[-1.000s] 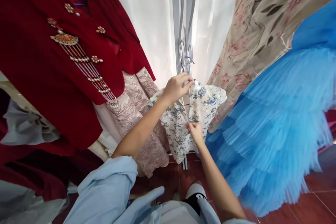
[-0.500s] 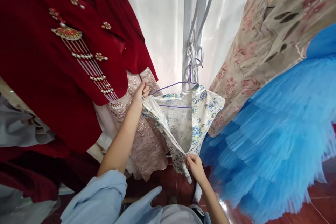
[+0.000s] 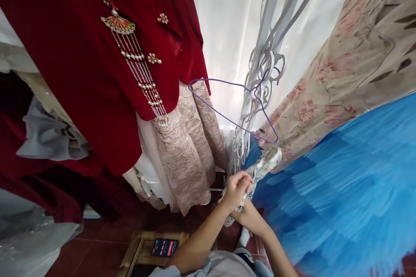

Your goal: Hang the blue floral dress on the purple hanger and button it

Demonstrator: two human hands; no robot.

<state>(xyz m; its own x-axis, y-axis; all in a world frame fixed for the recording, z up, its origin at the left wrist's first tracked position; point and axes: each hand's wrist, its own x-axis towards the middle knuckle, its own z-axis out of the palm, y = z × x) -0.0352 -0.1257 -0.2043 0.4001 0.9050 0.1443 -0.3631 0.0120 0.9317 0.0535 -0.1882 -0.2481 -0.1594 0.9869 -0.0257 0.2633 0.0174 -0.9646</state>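
Apparently for display, a deep red, velvety jacket (image 3: 97, 86) hung on the left, its front facing the middle so that a gold fan-shaped brooch (image 3: 120, 24) let its beaded strands fall freely. Just to its right dropped a pale pink, crinkle-textured brocade skirt (image 3: 185, 151), the jacket's hem lapping over its top. Near, below it, a dark flat phone (image 3: 164, 247) lay screen up on a light brown wooden frame (image 3: 144, 246), probably to keep it off the floor. A thin purple wire hanger (image 3: 224, 81) reached left from a grey metal scrollwork stand (image 3: 270, 8), apparently hooked on a curl, which would keep it hanging with no hand on it. Farther back, a white cloth curtain (image 3: 224, 21) closed off the view. Near the middle, the left hand (image 3: 238, 188) had its fingers curled in on a white, blue-flowered cloth garment (image 3: 264, 165), which slanted in a narrow bunch below the hanger, seemingly gathered to make it easier to manage. Beneath and slightly right, the right hand (image 3: 250, 216) lay against the same cloth; its fingers were hidden, so I could not tell whether they gripped. Beyond, on the right, hung a beige dress with pink flowers (image 3: 344, 73), with a bright blue tulle skirt (image 3: 334, 203) spreading nearer.
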